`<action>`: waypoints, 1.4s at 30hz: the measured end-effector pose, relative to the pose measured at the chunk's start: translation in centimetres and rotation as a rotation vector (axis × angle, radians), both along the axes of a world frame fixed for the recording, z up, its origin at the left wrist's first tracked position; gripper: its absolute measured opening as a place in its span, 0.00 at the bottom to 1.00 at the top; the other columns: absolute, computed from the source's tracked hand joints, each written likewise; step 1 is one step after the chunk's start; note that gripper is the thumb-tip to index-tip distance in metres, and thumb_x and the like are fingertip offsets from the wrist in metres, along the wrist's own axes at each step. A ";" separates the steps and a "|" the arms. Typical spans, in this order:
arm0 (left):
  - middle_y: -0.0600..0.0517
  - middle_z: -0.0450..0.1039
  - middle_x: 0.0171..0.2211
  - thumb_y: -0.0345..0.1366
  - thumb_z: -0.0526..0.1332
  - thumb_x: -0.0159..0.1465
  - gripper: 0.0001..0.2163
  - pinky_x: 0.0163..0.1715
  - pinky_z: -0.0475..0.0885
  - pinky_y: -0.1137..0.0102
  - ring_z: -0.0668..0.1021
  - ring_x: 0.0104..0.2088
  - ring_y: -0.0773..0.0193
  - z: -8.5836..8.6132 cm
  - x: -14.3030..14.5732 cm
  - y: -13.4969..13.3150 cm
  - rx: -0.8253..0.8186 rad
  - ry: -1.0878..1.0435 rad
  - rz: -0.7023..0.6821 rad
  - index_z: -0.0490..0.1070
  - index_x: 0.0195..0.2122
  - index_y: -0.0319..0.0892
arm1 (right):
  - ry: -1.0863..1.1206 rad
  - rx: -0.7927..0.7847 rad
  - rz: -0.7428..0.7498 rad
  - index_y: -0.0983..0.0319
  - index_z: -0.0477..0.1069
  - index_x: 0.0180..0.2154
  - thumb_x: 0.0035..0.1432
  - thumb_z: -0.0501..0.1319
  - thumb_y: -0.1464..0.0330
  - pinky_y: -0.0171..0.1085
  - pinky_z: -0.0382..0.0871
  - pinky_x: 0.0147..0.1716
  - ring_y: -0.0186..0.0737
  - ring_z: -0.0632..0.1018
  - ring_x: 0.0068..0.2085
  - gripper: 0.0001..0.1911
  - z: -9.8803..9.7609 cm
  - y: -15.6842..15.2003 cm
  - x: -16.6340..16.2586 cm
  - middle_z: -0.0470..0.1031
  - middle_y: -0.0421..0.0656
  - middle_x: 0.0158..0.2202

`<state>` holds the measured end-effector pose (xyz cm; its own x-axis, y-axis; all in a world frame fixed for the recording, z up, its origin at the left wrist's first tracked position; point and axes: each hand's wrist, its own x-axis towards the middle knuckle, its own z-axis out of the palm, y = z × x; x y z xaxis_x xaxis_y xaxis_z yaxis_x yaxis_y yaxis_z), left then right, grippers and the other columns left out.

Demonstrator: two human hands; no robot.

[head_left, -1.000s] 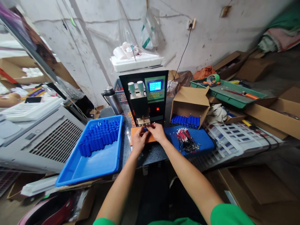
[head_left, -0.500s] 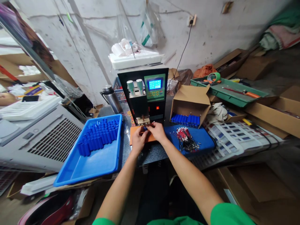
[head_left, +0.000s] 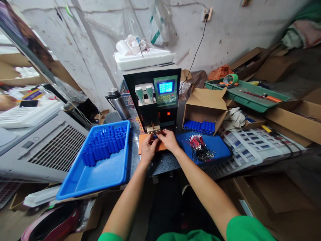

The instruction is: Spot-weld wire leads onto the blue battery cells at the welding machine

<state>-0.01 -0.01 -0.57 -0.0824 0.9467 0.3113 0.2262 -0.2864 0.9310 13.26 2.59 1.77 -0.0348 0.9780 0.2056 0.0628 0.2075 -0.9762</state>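
Battery (head_left: pixel 155 136): pinched by left hand (head_left: pixel 147 149), right hand (head_left: pixel 170 140).
Box (head_left: pixel 206 100): stacked batteries (head_left: pixel 200 126) seemingly finished.
Tray (head_left: pixel 99 182): standing batteries (head_left: pixel 103 144) seemingly left.

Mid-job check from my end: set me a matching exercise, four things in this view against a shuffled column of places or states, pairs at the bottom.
Things
1. Red-and-black wires
2. Steel flask
3. Screen
4. Roll of green tape

Places or states
A. Lit blue
B. On the green tray
C. On the blue pad
D. Standing left of the black machine

Pairs: 1-C, 2-D, 3-A, 4-B
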 end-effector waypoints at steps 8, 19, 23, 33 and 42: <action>0.48 0.79 0.40 0.42 0.63 0.60 0.14 0.45 0.74 0.64 0.80 0.40 0.59 -0.4 -0.1 0.2 0.009 0.018 0.014 0.75 0.45 0.40 | 0.003 -0.023 0.057 0.60 0.69 0.26 0.52 0.63 0.60 0.33 0.64 0.22 0.38 0.74 0.26 0.11 -1.1 -1.0 0.8 0.72 0.40 0.21; 0.47 0.79 0.41 0.43 0.65 0.58 0.16 0.43 0.75 0.63 0.80 0.40 0.58 1.3 -0.2 -0.8 0.007 0.001 0.037 0.74 0.44 0.40 | 0.190 -0.219 0.177 0.62 0.68 0.21 0.45 0.67 0.53 0.28 0.54 0.13 0.28 0.64 0.14 0.20 -0.7 -1.1 2.0 0.66 0.36 0.15; 0.46 0.79 0.40 0.45 0.61 0.62 0.14 0.42 0.74 0.63 0.80 0.40 0.58 1.9 -1.5 -2.9 0.038 0.091 0.152 0.76 0.42 0.40 | 0.241 -0.245 0.185 0.63 0.69 0.21 0.45 0.67 0.54 0.27 0.54 0.13 0.27 0.65 0.15 0.19 -0.5 -1.3 2.3 0.68 0.37 0.15; 0.49 0.78 0.32 0.37 0.59 0.63 0.07 0.39 0.71 0.65 0.77 0.34 0.60 1.3 -1.6 -4.5 0.191 0.566 0.082 0.76 0.32 0.43 | 0.266 -0.220 0.187 0.63 0.69 0.20 0.45 0.67 0.52 0.28 0.55 0.15 0.27 0.64 0.16 0.21 -0.7 -1.1 2.2 0.67 0.37 0.15; 0.53 0.70 0.23 0.36 0.58 0.62 0.07 0.28 0.63 0.70 0.71 0.25 0.64 1.6 -0.5 -3.4 0.087 0.508 0.060 0.72 0.29 0.42 | 0.102 -0.019 0.264 0.64 0.73 0.29 0.46 0.67 0.61 0.31 0.65 0.26 0.31 0.71 0.25 0.12 -1.0 -1.9 1.6 0.73 0.38 0.25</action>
<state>-0.47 -3.39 1.03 0.0468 0.9137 0.4038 0.6620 -0.3310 0.6724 14.87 0.69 0.75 -0.2691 0.9414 0.2033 -0.0899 0.1856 -0.9785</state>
